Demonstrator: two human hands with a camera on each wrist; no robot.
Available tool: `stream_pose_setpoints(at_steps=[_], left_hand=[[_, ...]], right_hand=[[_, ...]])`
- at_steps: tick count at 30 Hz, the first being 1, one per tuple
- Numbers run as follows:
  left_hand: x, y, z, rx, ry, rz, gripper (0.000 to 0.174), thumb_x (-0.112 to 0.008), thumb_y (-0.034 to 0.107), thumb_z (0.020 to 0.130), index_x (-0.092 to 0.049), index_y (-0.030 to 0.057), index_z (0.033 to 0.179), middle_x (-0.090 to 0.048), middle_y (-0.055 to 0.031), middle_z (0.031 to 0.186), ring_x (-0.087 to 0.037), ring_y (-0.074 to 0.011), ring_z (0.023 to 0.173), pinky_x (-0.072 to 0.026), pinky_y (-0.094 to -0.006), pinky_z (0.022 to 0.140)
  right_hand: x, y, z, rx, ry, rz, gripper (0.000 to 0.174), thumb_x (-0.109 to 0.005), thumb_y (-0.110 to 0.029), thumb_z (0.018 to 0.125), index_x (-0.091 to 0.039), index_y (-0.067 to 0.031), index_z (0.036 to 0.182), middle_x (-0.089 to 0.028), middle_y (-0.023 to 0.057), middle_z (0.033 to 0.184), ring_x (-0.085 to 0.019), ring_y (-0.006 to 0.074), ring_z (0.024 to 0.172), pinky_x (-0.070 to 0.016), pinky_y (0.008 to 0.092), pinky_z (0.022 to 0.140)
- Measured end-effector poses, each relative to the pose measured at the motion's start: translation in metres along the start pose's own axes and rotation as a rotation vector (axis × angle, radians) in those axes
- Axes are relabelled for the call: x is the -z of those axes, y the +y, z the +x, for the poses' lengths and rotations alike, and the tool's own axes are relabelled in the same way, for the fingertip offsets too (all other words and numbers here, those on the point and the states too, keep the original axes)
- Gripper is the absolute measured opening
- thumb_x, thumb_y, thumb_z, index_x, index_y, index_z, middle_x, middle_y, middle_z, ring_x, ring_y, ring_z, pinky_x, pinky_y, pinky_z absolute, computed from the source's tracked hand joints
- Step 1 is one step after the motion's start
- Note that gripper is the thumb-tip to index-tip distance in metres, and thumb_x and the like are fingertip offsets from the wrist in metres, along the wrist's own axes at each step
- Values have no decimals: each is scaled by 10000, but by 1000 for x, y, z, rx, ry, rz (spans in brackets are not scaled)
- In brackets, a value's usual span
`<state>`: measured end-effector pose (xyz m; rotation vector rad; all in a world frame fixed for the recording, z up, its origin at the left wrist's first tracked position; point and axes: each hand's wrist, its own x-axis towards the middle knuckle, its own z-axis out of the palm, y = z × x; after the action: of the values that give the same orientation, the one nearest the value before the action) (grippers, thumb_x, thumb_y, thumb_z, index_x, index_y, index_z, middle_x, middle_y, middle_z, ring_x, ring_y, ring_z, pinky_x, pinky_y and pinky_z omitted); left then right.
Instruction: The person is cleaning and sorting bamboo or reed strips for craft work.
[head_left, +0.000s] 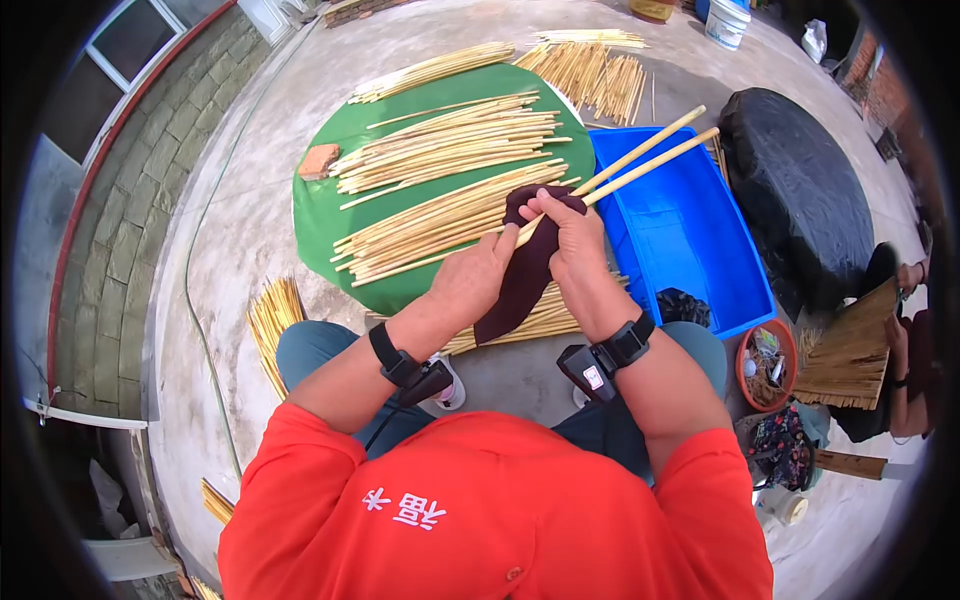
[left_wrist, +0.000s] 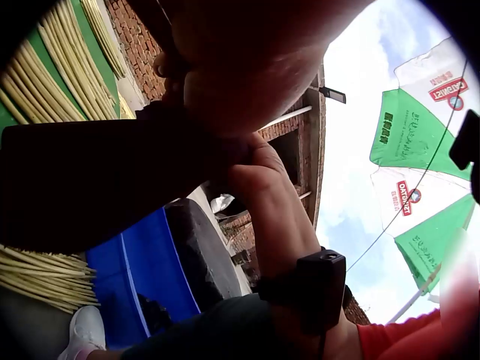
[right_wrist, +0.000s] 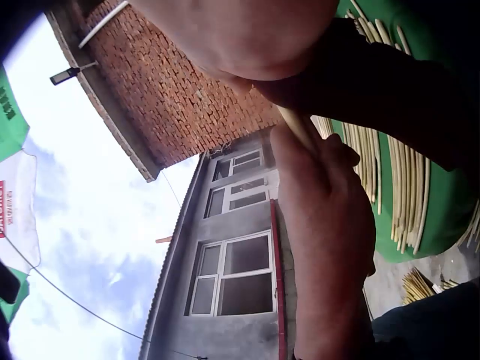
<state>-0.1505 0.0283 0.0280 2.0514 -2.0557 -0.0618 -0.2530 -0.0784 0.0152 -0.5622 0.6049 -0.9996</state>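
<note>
In the head view my right hand (head_left: 580, 240) grips a dark maroon cloth (head_left: 527, 283) folded round two pale plant stalks (head_left: 655, 160). The stalks stick out beyond it toward the upper right, and one cloth end hangs down between my hands. Just to the left, my left hand (head_left: 470, 280) pinches the near end of the stalks, its fingertips close to the cloth. A stalk (right_wrist: 298, 126) shows between both hands in the right wrist view. Against the light, the cloth (left_wrist: 90, 180) is almost black in the left wrist view. The stalk parts inside the cloth are hidden.
Rows of stalks (head_left: 450, 145) lie on a round green top (head_left: 320, 235) with a brick (head_left: 319, 161). Right of it are a blue tub (head_left: 675, 230), a black-covered mound (head_left: 800, 180) and an orange bucket (head_left: 790, 345). Another person (head_left: 908, 370) holds a stalk mat (head_left: 850, 345) at far right.
</note>
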Motion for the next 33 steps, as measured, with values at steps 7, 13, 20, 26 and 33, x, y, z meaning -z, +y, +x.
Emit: stream_pose_setpoints(at_steps=[7, 13, 20, 26, 33], left_hand=[[9, -63, -27, -190, -19, -41, 438, -479, -33, 746, -391, 27, 1171, -548, -171, 993, -568, -351, 852, -480, -414, 661], [30, -204, -53, 135, -78, 173, 156, -510, 64, 807, -412, 72, 929, -583, -195, 830, -559, -389, 797, -446, -450, 627], [-20, -256, -34, 262, -105, 221, 146, -494, 49, 808, -395, 68, 914, -596, -181, 823, -569, -383, 785, -448, -454, 630], [-68, -266, 2, 246, -208, 242, 133, -464, 48, 811, -414, 72, 932, -596, -168, 880, -572, -354, 840, -459, -442, 656], [-104, -288, 9, 286, -153, 248, 154, -493, 79, 798, -473, 95, 950, -569, -133, 919, -551, -327, 883, -448, -424, 719]], right_hand=[[29, -83, 39, 248, 263, 206, 128, -653, -19, 765, -559, 17, 845, -596, 128, 772, -614, 223, 670, -541, 354, 630], [63, -156, 52, 687, 384, 235, 85, -609, 9, 793, -544, 36, 840, -595, 132, 783, -619, 227, 708, -542, 309, 653], [19, -88, 26, 200, 31, -190, 191, -678, -50, 744, -549, 2, 874, -595, 89, 752, -604, 178, 631, -507, 278, 586], [-4, 1, -11, -426, -455, -561, 323, -703, -74, 712, -543, 17, 977, -578, 72, 735, -571, 137, 588, -466, 252, 549], [-7, 25, -18, -502, -745, -961, 339, -704, -121, 721, -523, 31, 964, -578, 80, 707, -552, 123, 593, -448, 274, 548]])
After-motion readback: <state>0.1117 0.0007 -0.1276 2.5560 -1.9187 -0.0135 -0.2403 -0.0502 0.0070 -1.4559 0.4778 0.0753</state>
